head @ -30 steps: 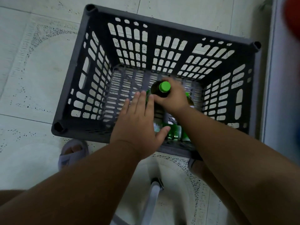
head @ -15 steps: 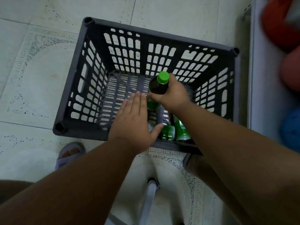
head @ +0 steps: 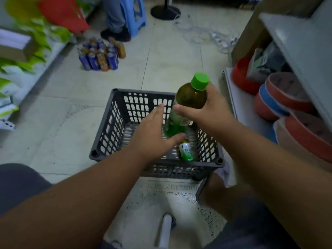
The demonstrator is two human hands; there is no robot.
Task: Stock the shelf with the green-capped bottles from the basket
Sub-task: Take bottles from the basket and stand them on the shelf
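Observation:
My right hand (head: pixel 206 110) grips a green-capped bottle (head: pixel 188 99) of dark tea around its middle, lifted above the grey slatted basket (head: pixel 115 123) and tilted with the cap up and right. My left hand (head: pixel 154 137) hovers flat over the basket with fingers spread, its thumb close under the bottle's base, holding nothing. Another bottle (head: pixel 186 151) with a green label lies on the basket floor near the front wall. The grey shelf (head: pixel 296 51) stands at the right.
Red and blue round tubs (head: pixel 280 97) fill the lower shelf at the right. A cluster of cans (head: pixel 102 54) stands on the tiled floor beyond the basket. A person's leg and a blue stool (head: pixel 133 13) are farther back. Packaged goods line the left.
My right hand has raised the bottle out of the basket, up and to the right. My head has lifted, so the floor and shelves come into view. The left hand stays over the basket.

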